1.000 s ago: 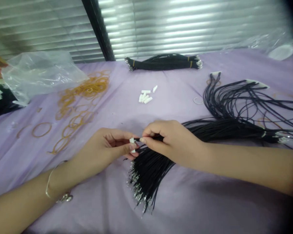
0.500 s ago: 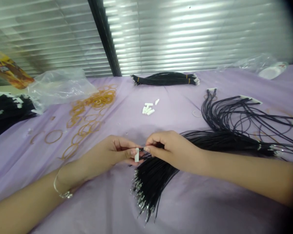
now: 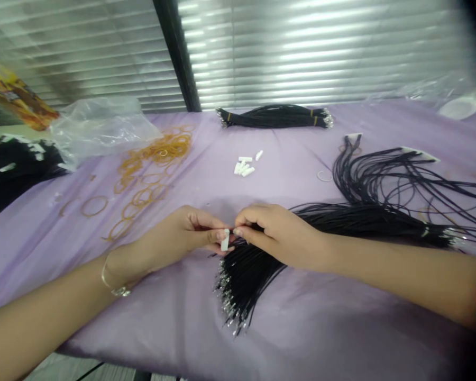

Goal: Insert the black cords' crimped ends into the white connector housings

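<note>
My left hand (image 3: 182, 238) pinches a small white plastic connector (image 3: 225, 240) between thumb and fingers. My right hand (image 3: 275, 233) is closed on the end of a black wire (image 3: 241, 231), holding its tip against the connector. Both hands meet over the purple table cover (image 3: 309, 328). Under my right hand lies a thick bundle of black wires (image 3: 246, 275) with metal tips fanned toward me. A few more white connectors (image 3: 244, 166) lie in a small pile farther back.
Orange rubber bands (image 3: 150, 164) are scattered at the left, beside a clear plastic bag (image 3: 99, 129). A tied bundle of black wires (image 3: 275, 116) lies by the blinds. Loose finished wires (image 3: 400, 180) spread at the right. More black wires (image 3: 11, 169) lie far left.
The white connector in my left hand has turned from lying sideways to standing upright. My hands stay together; the view has shifted slightly.
</note>
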`<state>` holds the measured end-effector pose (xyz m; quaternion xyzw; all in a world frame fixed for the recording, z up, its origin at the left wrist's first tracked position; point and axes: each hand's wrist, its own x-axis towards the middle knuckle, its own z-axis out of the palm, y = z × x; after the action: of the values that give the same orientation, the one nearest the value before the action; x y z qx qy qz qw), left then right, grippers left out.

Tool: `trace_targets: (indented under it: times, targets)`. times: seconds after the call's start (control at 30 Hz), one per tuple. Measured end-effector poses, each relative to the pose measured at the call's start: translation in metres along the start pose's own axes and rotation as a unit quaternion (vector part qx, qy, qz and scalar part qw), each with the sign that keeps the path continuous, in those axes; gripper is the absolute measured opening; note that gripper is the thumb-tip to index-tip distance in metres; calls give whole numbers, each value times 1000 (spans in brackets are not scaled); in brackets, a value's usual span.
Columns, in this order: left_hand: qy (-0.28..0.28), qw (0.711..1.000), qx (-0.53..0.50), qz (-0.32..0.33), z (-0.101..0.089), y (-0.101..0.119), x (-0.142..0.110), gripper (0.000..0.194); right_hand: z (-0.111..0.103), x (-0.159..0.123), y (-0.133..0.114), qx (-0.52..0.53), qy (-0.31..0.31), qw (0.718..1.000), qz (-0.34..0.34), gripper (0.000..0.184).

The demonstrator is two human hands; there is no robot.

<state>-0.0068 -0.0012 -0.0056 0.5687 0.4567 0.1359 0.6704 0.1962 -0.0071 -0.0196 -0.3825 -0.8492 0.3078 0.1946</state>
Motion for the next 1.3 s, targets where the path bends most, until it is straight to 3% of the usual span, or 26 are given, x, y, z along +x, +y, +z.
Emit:
trace_targets:
  times: [0.27, 0.57, 0.73, 0.83, 0.97, 1.07, 1.2, 1.3]
  targets:
    - [-8, 999, -35, 12, 2, -2, 3, 13, 1, 0, 1, -9, -12, 1000, 17, 19]
    - [9, 999, 13, 38, 4, -1, 1, 15, 2, 0, 0, -1, -4, 1000, 11, 18]
    - [6, 999, -27, 31, 7, -2, 1, 15, 4, -2, -3, -59, -6, 998, 3, 20]
    - [0, 996, -91, 18, 7, -6, 2, 15, 0, -6, -8, -176, 20, 983, -37, 20]
    - [11, 981, -183, 58, 3, -9, 1, 20, -7, -18, -22, -321, 108, 929, -150, 14]
    - [37, 974, -209, 73, 1, -8, 0, 20, 1, -24, -29, -350, 99, 897, -249, 16]
    - [60, 982, -161, 81, 2, -7, 2, 23, 17, -19, -21, -382, 50, 907, -171, 18]
    - [70, 982, -149, 95, 2, -9, 5, 22, 17, -11, -12, -342, -2, 930, -130, 18]
